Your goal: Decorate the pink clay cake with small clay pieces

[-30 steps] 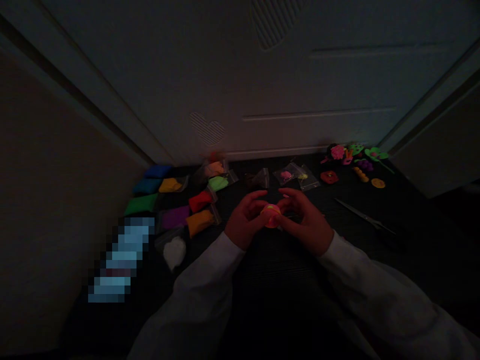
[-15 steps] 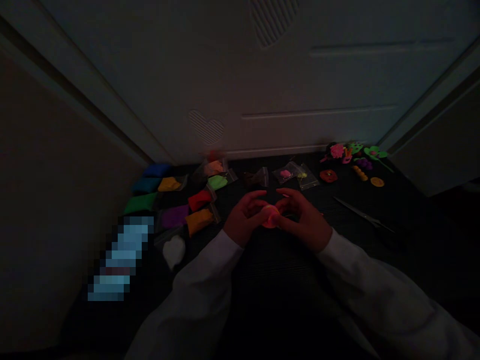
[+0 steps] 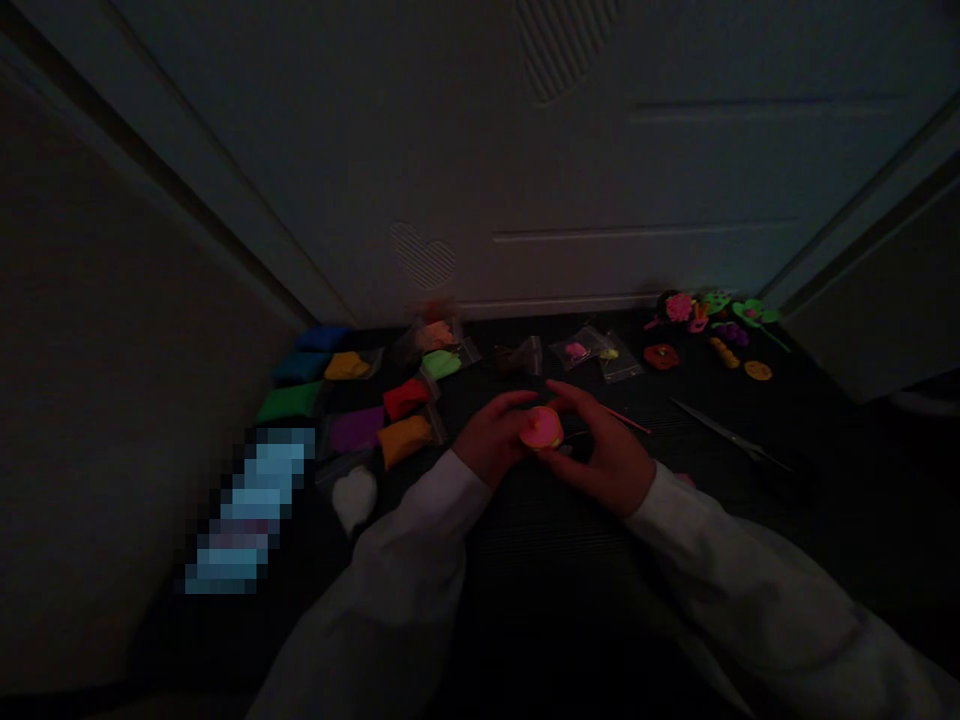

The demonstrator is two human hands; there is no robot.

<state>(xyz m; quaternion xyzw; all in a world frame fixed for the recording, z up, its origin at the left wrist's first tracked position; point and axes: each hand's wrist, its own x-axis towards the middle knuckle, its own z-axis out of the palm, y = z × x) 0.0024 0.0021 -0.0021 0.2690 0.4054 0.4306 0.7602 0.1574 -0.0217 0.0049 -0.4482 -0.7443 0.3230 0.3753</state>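
Observation:
A round pink clay piece (image 3: pixel 541 428) with an orange-yellow rim shows brightly between my two hands. My left hand (image 3: pixel 489 440) grips its left side, the fingers curled behind it. From the right, my right hand (image 3: pixel 613 455) closes thumb and fingers about the same piece; the exact contact of its fingertips is hard to make out in the dark. A thin pinkish stick (image 3: pixel 628 418) lies on the dark table just behind my right hand. Some small pale thing below the piece is partly hidden by the right fingers.
Bags of coloured clay, such as purple (image 3: pixel 357 430), orange (image 3: pixel 405 438) and white (image 3: pixel 355 497), lie left. A blurred bright screen (image 3: pixel 251 510) is at far left. Scissors (image 3: pixel 731 433) lie right; clay flowers (image 3: pixel 679 307) stand back right, by a white panel (image 3: pixel 465 160).
The pink piece has tilted so its flat face shows, and my fingers have shifted around it. My right hand has moved slightly lower, uncovering the thin stick. The view has shifted a little.

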